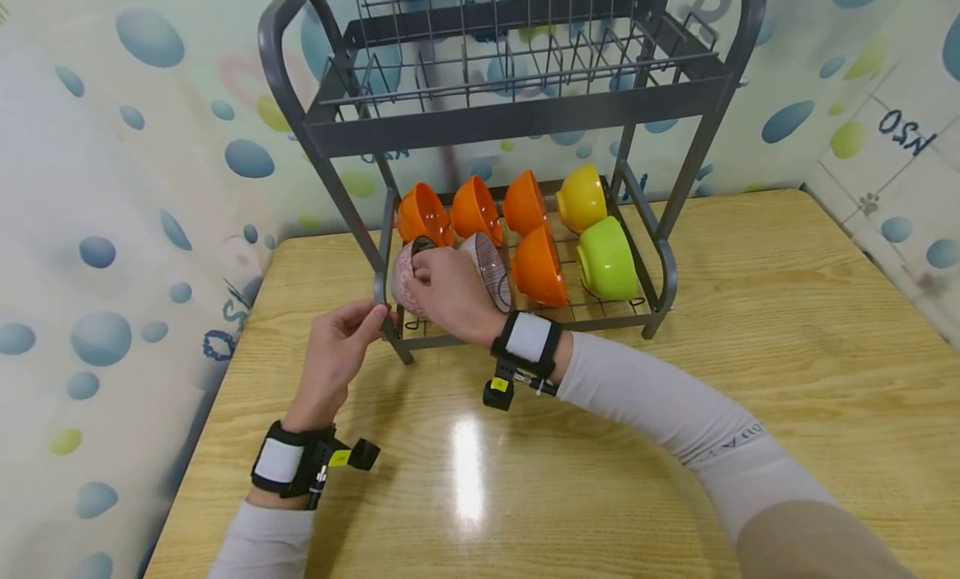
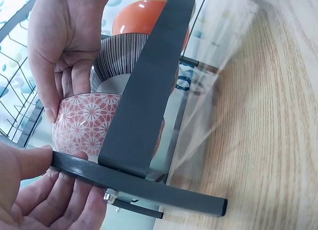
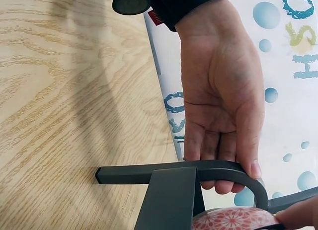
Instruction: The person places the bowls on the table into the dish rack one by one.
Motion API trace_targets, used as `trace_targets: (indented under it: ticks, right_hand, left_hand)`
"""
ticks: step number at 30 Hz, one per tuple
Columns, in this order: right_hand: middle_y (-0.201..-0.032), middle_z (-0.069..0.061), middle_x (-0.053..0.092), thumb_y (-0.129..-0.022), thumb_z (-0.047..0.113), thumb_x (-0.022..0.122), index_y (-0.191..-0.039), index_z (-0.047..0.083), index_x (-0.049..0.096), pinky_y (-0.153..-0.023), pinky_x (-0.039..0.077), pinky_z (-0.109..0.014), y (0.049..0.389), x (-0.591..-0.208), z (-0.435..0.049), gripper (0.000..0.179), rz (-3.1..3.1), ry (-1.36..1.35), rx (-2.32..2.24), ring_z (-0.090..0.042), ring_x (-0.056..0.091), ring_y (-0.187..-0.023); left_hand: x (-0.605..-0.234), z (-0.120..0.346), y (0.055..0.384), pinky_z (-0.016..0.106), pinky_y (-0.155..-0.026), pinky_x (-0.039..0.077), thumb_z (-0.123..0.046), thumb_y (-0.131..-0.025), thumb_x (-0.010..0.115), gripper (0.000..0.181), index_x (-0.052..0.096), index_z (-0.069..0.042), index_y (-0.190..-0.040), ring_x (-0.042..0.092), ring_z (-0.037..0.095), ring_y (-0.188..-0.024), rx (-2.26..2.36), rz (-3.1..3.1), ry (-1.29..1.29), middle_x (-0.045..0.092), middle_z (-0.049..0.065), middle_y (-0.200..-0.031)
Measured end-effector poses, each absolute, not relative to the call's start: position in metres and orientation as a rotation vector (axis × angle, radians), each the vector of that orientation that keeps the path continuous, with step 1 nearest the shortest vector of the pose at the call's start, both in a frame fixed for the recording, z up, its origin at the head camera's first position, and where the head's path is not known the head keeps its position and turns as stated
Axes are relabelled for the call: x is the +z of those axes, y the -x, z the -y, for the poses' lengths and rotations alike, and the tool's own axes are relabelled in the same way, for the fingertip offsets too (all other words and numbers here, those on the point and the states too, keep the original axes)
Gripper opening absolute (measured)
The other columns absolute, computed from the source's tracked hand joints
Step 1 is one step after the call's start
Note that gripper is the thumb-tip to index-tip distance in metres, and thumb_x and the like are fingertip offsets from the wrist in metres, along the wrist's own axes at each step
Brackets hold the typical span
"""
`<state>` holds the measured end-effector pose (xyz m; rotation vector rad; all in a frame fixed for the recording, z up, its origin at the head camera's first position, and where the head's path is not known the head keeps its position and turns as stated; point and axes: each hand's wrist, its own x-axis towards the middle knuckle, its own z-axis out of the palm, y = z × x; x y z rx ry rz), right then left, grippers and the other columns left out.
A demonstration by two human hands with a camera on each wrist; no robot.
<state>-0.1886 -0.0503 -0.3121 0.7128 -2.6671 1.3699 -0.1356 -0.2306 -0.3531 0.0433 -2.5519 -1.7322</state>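
Note:
A two-tier dark grey dish rack [image 1: 517, 115] stands on the wooden table against the wall. At its lower left front corner my left hand [image 1: 337, 356] grips the frame, thumb on one side and fingers on the other. My right hand [image 1: 453, 294] reaches into the lower tier and holds the rim of a pink flower-patterned bowl [image 2: 84, 121], which leans on its side at the left end. Part of that bowl is hidden by the right hand in the head view. Directly beside it, a striped bowl [image 1: 491, 272] also sits tilted.
Behind are several orange bowls [image 1: 474, 210] and a yellow bowl [image 1: 583, 197]. To the right, another orange bowl [image 1: 538, 267] and a green bowl [image 1: 609, 261] share the front row. The upper wire basket [image 1: 525, 86] overhangs them. A patterned wall [image 1: 101, 337] borders the table [image 1: 750, 379].

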Motion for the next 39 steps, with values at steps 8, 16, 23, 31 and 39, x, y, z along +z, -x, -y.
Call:
trace_targets:
  ticks: [8, 16, 23, 31, 39]
  right_hand:
    - [-0.053, 0.003, 0.033, -0.094, 0.018, 0.057, -0.069, 0.01, 0.054, -0.046, 0.024, -0.019, 0.189, -0.312, 0.053, 0.027, 2.655, -0.716, 1.337, -0.013, 0.043, -0.047]
    - [-0.054, 0.003, 0.027, -0.093, 0.015, 0.057, -0.061, 0.013, 0.044, -0.047, 0.023, -0.018, 0.19, -0.312, 0.053, 0.034, 2.65, -0.725, 1.337, -0.011, 0.036, -0.047]
    - [-0.054, 0.003, 0.026, -0.092, 0.013, 0.056, -0.06, 0.013, 0.041, -0.047, 0.022, -0.018, 0.19, -0.312, 0.051, 0.035, 2.654, -0.728, 1.337, -0.011, 0.034, -0.045]
    - [-0.053, 0.002, 0.035, -0.093, 0.014, 0.055, -0.066, 0.011, 0.05, -0.045, 0.026, -0.018, 0.189, -0.311, 0.049, 0.028, 2.672, -0.775, 1.29, -0.012, 0.042, -0.045]
    - [-0.053, 0.002, 0.053, -0.095, 0.021, 0.055, -0.078, 0.009, 0.065, -0.044, 0.033, -0.019, 0.19, -0.303, 0.041, 0.023, 2.721, -0.87, 1.2, -0.01, 0.05, -0.046]
  left_hand:
    - [-0.353, 0.231, 0.137, 0.021, -0.085, 0.053, -0.042, -0.093, 0.055, 0.047, 0.066, -0.004, -0.119, 0.065, 0.012, -0.098, -1.726, 2.556, -0.032, 0.07, 0.015, -0.11]
    - [-0.35, 0.231, 0.136, 0.02, -0.084, 0.053, -0.04, -0.094, 0.055, 0.047, 0.065, -0.002, -0.119, 0.065, 0.011, -0.096, -1.745, 2.554, -0.019, 0.069, 0.02, -0.111]
    - [-0.352, 0.231, 0.137, 0.021, -0.085, 0.053, -0.041, -0.094, 0.055, 0.047, 0.065, -0.003, -0.119, 0.065, 0.011, -0.096, -1.727, 2.564, -0.007, 0.069, 0.019, -0.111]
    - [-0.352, 0.23, 0.137, 0.02, -0.085, 0.053, -0.042, -0.093, 0.056, 0.048, 0.065, -0.002, -0.119, 0.065, 0.011, -0.096, -1.737, 2.558, 0.005, 0.068, 0.019, -0.11]
    - [-0.35, 0.232, 0.137, 0.023, -0.085, 0.054, -0.045, -0.093, 0.054, 0.048, 0.065, -0.005, -0.119, 0.065, 0.013, -0.097, -1.686, 2.622, -0.03, 0.069, 0.017, -0.111]
